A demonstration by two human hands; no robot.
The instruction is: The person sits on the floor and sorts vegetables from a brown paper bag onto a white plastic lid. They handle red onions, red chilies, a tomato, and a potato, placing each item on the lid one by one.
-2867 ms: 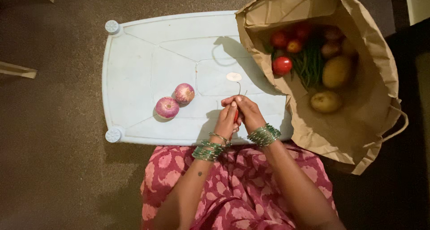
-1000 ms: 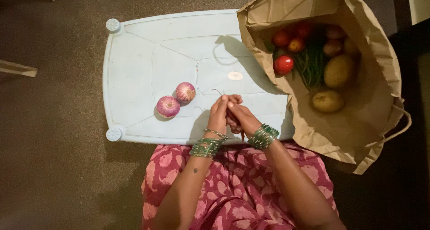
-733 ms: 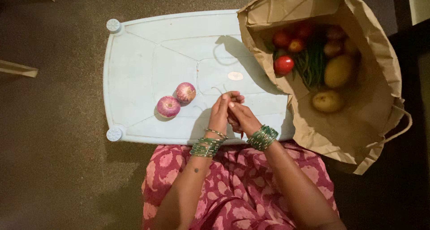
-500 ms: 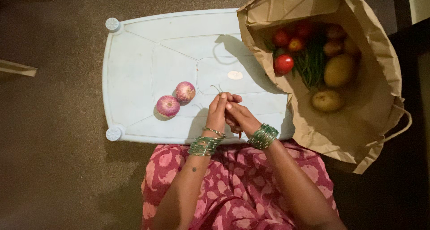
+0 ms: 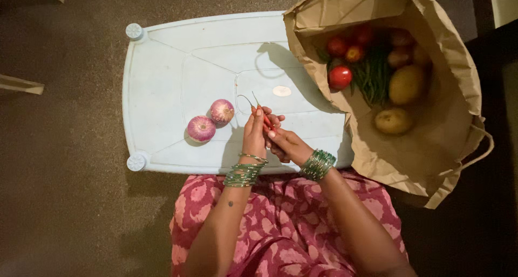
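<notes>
Both your hands meet over the near edge of the pale blue counter (image 5: 162, 66), w/ a bunch of red chillies (image 5: 266, 120) pinched between them. Left hand (image 5: 253, 137) is closed round the pods, fingers upright; right hand (image 5: 283, 143) is closed on them from the other side. Thin curled stems (image 5: 247, 99) poke out above the fingertips.

Chillies look light, thin-skinned, a bit waxy, so prob. slippery and easy to snap. Best hold is the firm top end near the stems, not mid-pod. Two onions (image 5: 210, 120) lie just left of your hands; paper bag (image 5: 431, 147) of veg sits right.
</notes>
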